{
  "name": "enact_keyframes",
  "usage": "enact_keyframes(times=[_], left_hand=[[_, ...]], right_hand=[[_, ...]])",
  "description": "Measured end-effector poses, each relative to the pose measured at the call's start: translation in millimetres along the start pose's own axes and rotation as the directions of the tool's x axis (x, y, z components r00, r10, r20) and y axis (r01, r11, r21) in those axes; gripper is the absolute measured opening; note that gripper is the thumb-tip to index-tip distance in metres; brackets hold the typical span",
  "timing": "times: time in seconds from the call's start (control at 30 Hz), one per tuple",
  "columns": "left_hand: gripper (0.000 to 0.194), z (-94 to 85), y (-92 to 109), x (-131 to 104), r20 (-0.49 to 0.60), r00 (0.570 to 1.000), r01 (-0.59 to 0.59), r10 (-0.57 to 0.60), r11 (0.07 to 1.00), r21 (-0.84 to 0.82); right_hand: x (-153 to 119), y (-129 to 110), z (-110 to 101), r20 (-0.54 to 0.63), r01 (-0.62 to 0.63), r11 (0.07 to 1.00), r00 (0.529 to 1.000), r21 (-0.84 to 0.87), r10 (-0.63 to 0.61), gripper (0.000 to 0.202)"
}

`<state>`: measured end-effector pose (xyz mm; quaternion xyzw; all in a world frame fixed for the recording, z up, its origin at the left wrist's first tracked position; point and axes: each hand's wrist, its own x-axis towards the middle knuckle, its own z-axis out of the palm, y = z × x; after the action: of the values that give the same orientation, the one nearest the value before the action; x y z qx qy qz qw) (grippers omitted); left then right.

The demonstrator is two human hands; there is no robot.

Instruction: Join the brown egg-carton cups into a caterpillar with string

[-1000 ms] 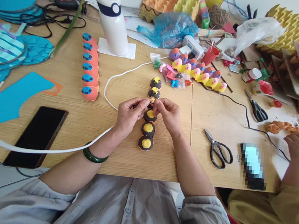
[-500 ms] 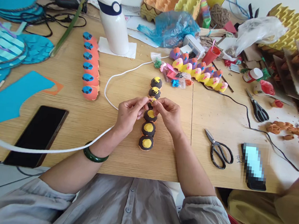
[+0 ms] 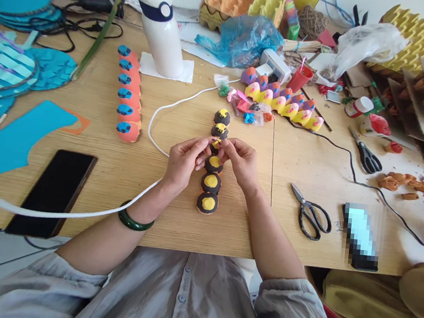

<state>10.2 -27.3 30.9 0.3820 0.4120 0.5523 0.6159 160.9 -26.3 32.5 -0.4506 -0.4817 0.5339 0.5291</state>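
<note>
Largest, across most of the frame: a wooden table (image 3: pixel 204 238), flat and firm enough for backing. Down the centre of the frame, lying on bare wood, a row of dark domes with yellow tops (image 3: pixel 211 181): apparently moulded pulp under soft clay, so probably light, fairly stiff lengthwise, easy to dent or crush. Best taken low, by the outer sides of the end domes, clear of the yellow. Left of centre, well apart, a coral row with blue tops (image 3: pixel 129 116), likely just as delicate

Next in size, near the middle of the frame, the left hand (image 3: pixel 184 161) and right hand (image 3: pixel 242 163), close together over the third dome from the top. Left grip narrow, thumb against forefinger; right grip equally narrow, both seemingly pinching the same yellow bit (image 3: pixel 217 142)

Smallest of all, that bit: probably near weightless, soft and pliable, perhaps tacky, prone to stretching, tearing or sticking to skin. Best held lightly by the edges, with fingertips only. Exact shape too small to tell
</note>
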Motion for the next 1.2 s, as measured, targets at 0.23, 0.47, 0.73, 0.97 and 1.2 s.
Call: enact_keyframes(times=[0.23, 0.47, 0.73, 0.97, 1.2], left_hand=[[0.028, -3.5, -4.1, 0.9, 0.001, 0.996, -0.089, 0.09, 0.979, 0.183], [0.012, -9.7, -3.6, 2.6, 0.129, 0.887, -0.44, 0.443, 0.731, 0.522], [0.021, -6.6, -4.9, 3.0, -0.073, 0.981, -0.15, 0.179, 0.943, 0.297], [0.036, -2.6, -3.6, 4.3, -0.017, 1.0, 0.013, -0.013, 0.999, 0.051], [0.045, -1.2, 0.8, 2.2, 0.021, 0.998, 0.064, -0.065, 0.996, 0.067]], right_hand=[[-0.2, -0.5, 0.5, 0.008, -0.005, 1.0, 1.0, -0.019, 0.005, 0.049], [-2.6, -3.0, 2.0, 0.062, -0.016, 0.999, 0.998, -0.046, 0.018, 0.052], [-0.1, 1.0, -0.8, -0.092, 0.022, 0.996, 0.995, -0.088, -0.03, 0.049], [-3.8, 0.7, 0.6, 0.079, 0.277, 0.929, 0.961, -0.246, -0.265, 0.032], [-5.1, 3.1, 3.1, 0.024, 0.289, 0.909, 0.955, -0.301, -0.295, 0.039]])
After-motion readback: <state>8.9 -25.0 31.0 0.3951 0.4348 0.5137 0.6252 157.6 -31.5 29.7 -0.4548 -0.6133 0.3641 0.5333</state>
